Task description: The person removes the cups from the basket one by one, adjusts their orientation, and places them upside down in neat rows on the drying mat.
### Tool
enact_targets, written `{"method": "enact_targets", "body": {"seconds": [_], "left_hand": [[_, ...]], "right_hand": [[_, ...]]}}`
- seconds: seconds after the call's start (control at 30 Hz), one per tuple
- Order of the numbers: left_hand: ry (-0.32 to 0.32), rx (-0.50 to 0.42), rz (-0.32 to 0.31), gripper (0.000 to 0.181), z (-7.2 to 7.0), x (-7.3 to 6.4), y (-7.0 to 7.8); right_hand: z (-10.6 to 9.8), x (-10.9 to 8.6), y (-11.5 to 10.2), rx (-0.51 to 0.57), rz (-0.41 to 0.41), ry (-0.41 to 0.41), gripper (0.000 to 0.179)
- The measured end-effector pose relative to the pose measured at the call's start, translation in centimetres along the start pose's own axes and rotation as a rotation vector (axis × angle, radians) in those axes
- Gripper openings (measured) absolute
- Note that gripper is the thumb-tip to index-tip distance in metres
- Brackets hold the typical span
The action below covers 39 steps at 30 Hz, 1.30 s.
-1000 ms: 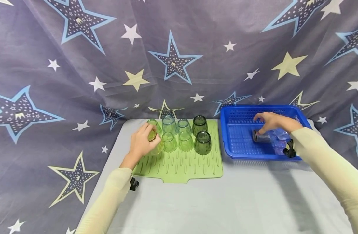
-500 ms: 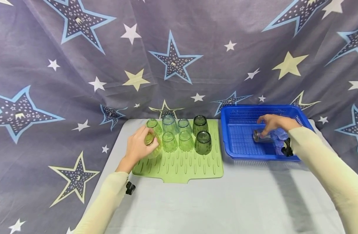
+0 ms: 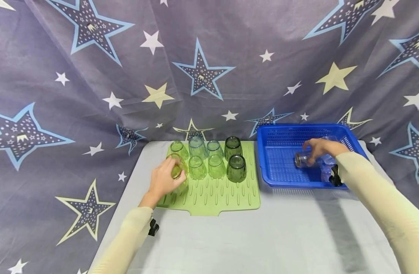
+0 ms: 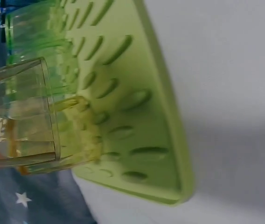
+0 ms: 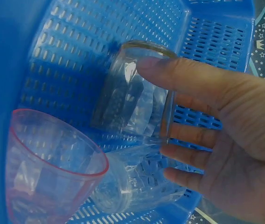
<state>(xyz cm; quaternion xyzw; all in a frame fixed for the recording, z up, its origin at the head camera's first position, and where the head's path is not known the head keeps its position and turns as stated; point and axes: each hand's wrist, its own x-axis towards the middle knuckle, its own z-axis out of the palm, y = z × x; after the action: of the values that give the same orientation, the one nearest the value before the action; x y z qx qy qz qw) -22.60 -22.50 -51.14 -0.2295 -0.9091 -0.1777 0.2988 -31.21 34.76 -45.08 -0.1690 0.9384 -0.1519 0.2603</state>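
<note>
My left hand [image 3: 165, 177] grips a pale yellow glass tumbler [image 4: 23, 116], upside down, close over the front left of the green drying mat [image 3: 209, 198]. Just behind it stands another yellow tumbler [image 4: 79, 135], partly hidden by the held one. Inside the blue basket [image 3: 269, 179], my right hand [image 5: 216, 116] holds a clear tumbler [image 5: 135, 91] lying on its side, thumb on its near wall and fingers round the far side. Below that, in the right wrist view, are a pink-rimmed clear cup [image 5: 53, 172] and another clear glass [image 5: 118, 186].
Upturned tumblers stand in two rows on the mat: green [image 3: 197, 169], blue [image 3: 197, 148] and dark grey ones [image 3: 236, 169]. The basket's raised walls surround the right hand. A star-patterned curtain [image 3: 209, 110] hangs behind the white table [image 3: 264, 236].
My left hand has drawn slightly left and toward the front with its tumbler, uncovering the yellow one behind. The right hand has shifted a little over the clear tumbler, fingers closing round it.
</note>
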Motion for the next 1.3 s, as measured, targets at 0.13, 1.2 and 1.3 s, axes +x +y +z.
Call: {"method": "enact_targets", "body": {"seconds": [0.13,1.2,1.3], "left_hand": [[-0.009,0.017,0.005,0.024,0.8,-0.9,-0.4],[0.027,0.008,-0.063,0.026,3.6,-3.1,-2.0],[-0.003,-0.005,-0.119,0.027,3.5,-3.1,-2.1]], "right_hand": [[0.2,-0.2,0.0,-0.024,0.025,0.0,0.067],[1.1,0.0,0.8,-0.002,0.019,0.033,0.065],[1.1,0.1,0.9,-0.012,0.038,0.04,0.066]]}}
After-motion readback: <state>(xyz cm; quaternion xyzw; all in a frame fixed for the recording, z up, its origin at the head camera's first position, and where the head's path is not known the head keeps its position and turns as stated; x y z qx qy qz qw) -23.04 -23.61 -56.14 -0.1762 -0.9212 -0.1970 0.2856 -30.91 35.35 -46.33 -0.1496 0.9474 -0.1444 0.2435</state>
